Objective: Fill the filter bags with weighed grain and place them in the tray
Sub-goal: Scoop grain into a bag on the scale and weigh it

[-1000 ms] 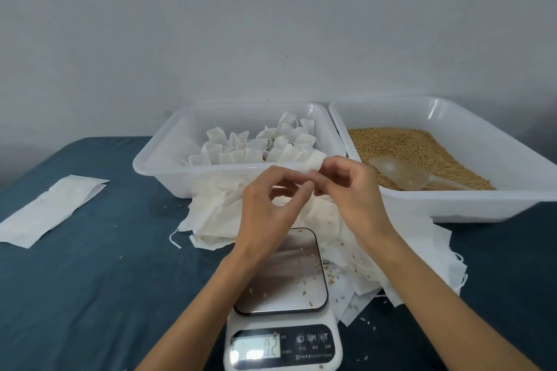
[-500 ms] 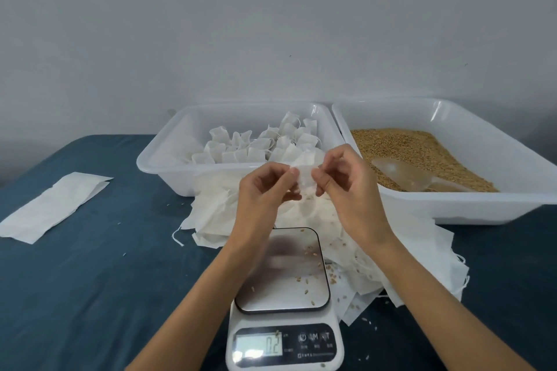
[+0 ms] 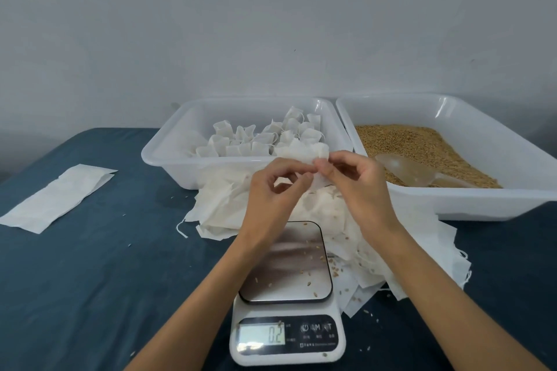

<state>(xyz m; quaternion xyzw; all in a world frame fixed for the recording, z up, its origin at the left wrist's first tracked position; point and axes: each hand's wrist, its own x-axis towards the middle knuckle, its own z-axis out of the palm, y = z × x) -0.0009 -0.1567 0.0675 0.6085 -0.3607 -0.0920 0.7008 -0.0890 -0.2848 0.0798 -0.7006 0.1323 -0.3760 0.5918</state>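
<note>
Where both hands meet above the kitchen scale (image 3: 286, 295): one empty filter bag (image 3: 304, 152), pinched by left hand (image 3: 271, 193) and right hand (image 3: 355, 187). Behind: tray (image 3: 168, 156) of filled bags (image 3: 259, 141); grain tray (image 3: 482, 199) with scoop (image 3: 404, 170). Beneath: loose bag pile (image 3: 223, 205) on table (image 3: 90, 265).

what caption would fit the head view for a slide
Both hands, left and right, pinch an empty filter bag above the scale, between filled-bag tray and grain tray.

One head-worn camera looks forward and down, close over the scale (image 3: 286, 289) and table (image 3: 90, 280).
</note>
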